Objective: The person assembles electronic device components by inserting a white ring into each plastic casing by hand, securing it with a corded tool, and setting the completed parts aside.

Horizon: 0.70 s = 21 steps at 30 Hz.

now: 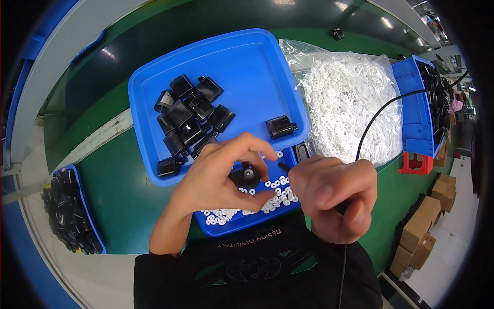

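My left hand curls in a C shape around a black plastic housing, whose round opening faces up with a small pale ring in it. My right hand is closed on a slim black tool; its dark tip pokes out toward the housing, apart from it. Most of the tool is hidden by my fingers. Under both hands sits a small blue tray with many loose white rings. Beyond it, a large blue tray bears several black housings and a single one at its right.
A clear bag of white rings lies right of the large tray. A black cable arches over it. Blue crates of black parts stand at far right and left. Cardboard boxes are on the floor at right.
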Tool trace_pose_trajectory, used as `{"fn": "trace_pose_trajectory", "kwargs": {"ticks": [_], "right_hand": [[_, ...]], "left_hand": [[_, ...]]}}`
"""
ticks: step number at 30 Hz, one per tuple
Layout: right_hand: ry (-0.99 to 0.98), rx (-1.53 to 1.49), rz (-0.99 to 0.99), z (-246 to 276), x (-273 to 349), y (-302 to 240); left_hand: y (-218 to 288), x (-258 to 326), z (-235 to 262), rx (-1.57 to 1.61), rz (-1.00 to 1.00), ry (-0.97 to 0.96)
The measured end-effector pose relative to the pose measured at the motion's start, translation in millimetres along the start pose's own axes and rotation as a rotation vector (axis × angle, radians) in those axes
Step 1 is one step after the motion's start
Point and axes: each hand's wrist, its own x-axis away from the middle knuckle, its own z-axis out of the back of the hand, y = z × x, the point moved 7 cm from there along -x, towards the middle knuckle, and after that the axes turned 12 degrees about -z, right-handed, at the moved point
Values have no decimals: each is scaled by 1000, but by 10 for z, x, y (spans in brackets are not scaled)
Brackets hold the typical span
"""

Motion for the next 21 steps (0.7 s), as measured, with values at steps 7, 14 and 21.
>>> {"fn": "trace_pose_trajectory", "kwargs": {"ticks": [7, 14, 21], "right_hand": [[-265, 1021, 171, -249, -103, 115], [-133, 1155, 158, -220, -36, 254], [-129, 1106, 203, -139, 17, 110]], "left_hand": [[-2, 82, 103, 95, -48, 60], [46, 117, 40, 271, -47, 101], [102, 50, -15, 216, -108, -102]]}}
